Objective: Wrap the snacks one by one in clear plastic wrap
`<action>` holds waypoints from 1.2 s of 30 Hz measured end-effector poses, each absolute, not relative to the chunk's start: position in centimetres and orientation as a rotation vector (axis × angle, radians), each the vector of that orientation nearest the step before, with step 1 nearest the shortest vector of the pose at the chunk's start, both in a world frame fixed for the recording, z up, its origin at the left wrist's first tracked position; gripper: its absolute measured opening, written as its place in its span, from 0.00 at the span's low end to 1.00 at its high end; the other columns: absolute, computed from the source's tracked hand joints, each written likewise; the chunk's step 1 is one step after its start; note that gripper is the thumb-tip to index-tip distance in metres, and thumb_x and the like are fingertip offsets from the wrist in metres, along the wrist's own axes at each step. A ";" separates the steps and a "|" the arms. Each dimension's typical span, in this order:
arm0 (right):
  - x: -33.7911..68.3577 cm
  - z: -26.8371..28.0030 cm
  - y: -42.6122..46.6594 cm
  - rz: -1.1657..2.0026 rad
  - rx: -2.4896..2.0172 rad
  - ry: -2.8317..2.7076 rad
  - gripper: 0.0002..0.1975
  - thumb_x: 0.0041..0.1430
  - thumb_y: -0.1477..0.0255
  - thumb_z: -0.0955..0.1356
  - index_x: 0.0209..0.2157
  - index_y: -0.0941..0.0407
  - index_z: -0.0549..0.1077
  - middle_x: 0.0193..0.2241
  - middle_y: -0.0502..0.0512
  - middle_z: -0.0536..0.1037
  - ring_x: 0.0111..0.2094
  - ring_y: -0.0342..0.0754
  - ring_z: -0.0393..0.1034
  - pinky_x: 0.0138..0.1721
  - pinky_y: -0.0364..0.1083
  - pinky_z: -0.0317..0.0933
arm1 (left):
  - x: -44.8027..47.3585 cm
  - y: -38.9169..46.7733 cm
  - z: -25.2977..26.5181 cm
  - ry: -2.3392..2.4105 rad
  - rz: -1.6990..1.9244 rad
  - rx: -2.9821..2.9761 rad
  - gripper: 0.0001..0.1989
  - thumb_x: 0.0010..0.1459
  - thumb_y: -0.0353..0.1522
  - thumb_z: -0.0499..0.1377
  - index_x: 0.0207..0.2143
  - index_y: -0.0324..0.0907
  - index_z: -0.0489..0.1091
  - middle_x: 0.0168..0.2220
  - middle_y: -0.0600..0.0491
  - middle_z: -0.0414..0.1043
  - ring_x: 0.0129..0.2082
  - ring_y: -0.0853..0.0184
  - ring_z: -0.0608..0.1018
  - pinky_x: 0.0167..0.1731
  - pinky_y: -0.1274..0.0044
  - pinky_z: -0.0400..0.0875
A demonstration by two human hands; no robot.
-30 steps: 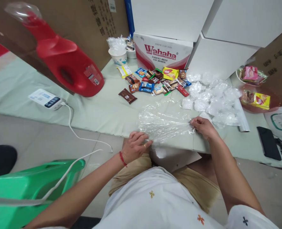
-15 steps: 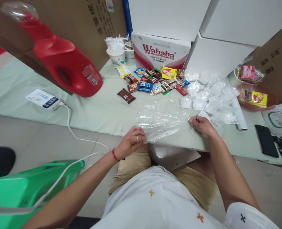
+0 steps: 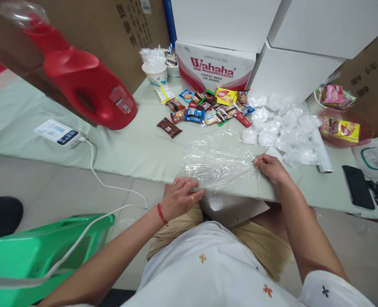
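Note:
A thin sheet of clear plastic film lies wrinkled near the front edge of the cloth-covered table. Its right edge is pinched between the thumb and fingers of my right hand. At its lower left corner, my left hand is open, fingers stretched out and slightly apart, at the film's near edge. Whether those fingertips touch the film I cannot tell. Beyond the film lie several wrapped snacks, with a brown packet apart from the rest. Crumpled clear plastic bundles are heaped to the right.
A large red bottle and a white device with a cable stand left. Behind are a Wahaha carton and a paper cup. On the right are a roll, a red bowl and a black phone.
My left hand has moved slightly right and toward me, its fingers opening from the film's corner. The film's near left part has slackened and bunched. My right hand keeps its pinch.

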State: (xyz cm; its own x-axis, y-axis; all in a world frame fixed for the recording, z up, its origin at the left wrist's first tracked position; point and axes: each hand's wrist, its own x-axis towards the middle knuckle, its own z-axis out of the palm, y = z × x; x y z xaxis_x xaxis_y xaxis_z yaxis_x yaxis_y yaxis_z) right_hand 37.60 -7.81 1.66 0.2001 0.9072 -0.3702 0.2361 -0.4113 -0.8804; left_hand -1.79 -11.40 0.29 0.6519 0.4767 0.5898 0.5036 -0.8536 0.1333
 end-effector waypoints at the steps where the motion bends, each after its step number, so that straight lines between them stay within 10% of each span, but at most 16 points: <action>1: 37.6 1.7 -7.8 1.237 -1.790 -1.072 0.23 0.43 0.54 0.78 0.32 0.56 0.73 0.21 0.45 0.69 0.19 0.37 0.52 0.20 0.41 0.43 | -1.3 -11.5 0.2 -0.777 -0.991 -2.790 0.13 0.62 0.28 0.64 0.49 0.50 0.75 0.41 0.51 0.77 0.45 0.63 0.75 0.47 0.68 0.67; 18: 37.5 2.0 -7.7 1.240 -1.792 -1.074 0.21 0.43 0.56 0.77 0.31 0.56 0.72 0.21 0.45 0.69 0.19 0.38 0.53 0.20 0.41 0.44 | -4.7 -13.8 1.2 -0.627 -0.780 -3.080 0.09 0.66 0.25 0.55 0.36 0.43 0.75 0.36 0.49 0.78 0.45 0.61 0.76 0.46 0.68 0.67; 25: 37.5 1.6 -7.8 1.221 -1.799 -1.066 0.21 0.44 0.55 0.77 0.31 0.56 0.72 0.21 0.45 0.69 0.19 0.38 0.53 0.20 0.42 0.44 | -2.6 -14.2 -0.5 -0.798 -0.914 -2.754 0.19 0.61 0.25 0.64 0.53 0.51 0.74 0.45 0.52 0.81 0.50 0.62 0.76 0.55 0.66 0.63; 36: 37.5 1.3 -7.9 1.198 -1.769 -1.075 0.20 0.45 0.56 0.76 0.32 0.56 0.72 0.22 0.46 0.69 0.20 0.39 0.54 0.22 0.42 0.45 | -4.2 -14.9 -1.9 -0.691 -0.839 -2.799 0.10 0.63 0.27 0.62 0.46 0.45 0.75 0.41 0.52 0.81 0.47 0.64 0.77 0.52 0.68 0.68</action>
